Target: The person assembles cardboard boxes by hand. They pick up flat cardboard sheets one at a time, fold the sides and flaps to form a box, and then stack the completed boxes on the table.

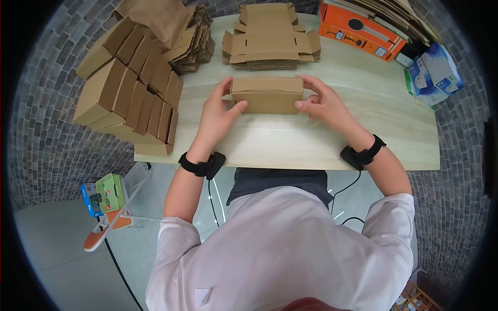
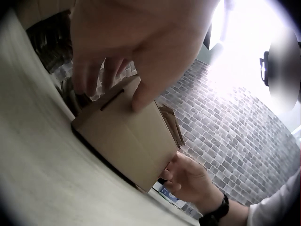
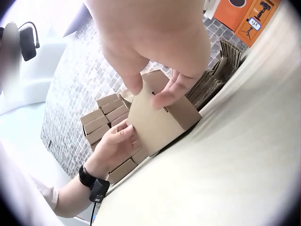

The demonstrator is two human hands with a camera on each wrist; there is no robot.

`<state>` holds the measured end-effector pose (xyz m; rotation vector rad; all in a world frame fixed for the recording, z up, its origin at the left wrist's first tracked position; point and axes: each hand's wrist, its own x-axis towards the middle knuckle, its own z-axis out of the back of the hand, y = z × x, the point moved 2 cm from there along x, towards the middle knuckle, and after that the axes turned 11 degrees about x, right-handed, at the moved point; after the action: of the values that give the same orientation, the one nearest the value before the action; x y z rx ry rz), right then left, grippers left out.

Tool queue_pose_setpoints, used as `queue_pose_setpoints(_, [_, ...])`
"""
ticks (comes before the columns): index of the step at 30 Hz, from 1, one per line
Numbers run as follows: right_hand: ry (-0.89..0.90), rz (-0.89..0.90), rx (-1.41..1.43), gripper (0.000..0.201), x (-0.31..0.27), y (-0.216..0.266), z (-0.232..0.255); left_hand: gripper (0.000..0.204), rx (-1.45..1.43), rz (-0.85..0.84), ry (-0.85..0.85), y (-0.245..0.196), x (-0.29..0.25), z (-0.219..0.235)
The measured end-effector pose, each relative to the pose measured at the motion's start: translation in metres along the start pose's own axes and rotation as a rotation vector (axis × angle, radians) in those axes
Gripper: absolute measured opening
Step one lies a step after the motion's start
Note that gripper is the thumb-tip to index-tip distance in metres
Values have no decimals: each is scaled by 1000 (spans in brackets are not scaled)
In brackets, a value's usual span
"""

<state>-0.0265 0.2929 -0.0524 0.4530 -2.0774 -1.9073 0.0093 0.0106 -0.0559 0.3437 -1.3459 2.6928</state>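
A closed brown cardboard box (image 1: 267, 96) stands on the table, long side toward the person. At its left end the left hand (image 1: 218, 112) grips it, thumb on the near face and fingers round the far corner. The right hand (image 1: 329, 107) holds the other end the same way, its thumb at the near right corner. In the left wrist view the box (image 2: 127, 134) shows a slot near the left hand (image 2: 136, 47). The right wrist view shows the box (image 3: 157, 117) below the right hand (image 3: 155, 47).
Stacked brown boxes (image 1: 124, 98) fill the table's left side. Flat cardboard blanks (image 1: 272, 44) lie behind the held box, with more folded cardboard (image 1: 194, 44) at the back left. An orange box (image 1: 358, 33) and a blue-white pack (image 1: 436, 75) stand at the back right.
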Motion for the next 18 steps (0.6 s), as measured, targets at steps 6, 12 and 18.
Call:
queue_pose_setpoints(6, [63,155,-296,52,-11,28,-20,63,208,-56,-82,-22,-16,16])
queue_pose_setpoints(12, [42,898,-607,53,-26,96,-56,64,111,-224,-199,-90,-64,87])
queue_pose_setpoints(18, [219,1447,-711,57,-5,167,-131,61,171,-475,-577,-115,-99,183])
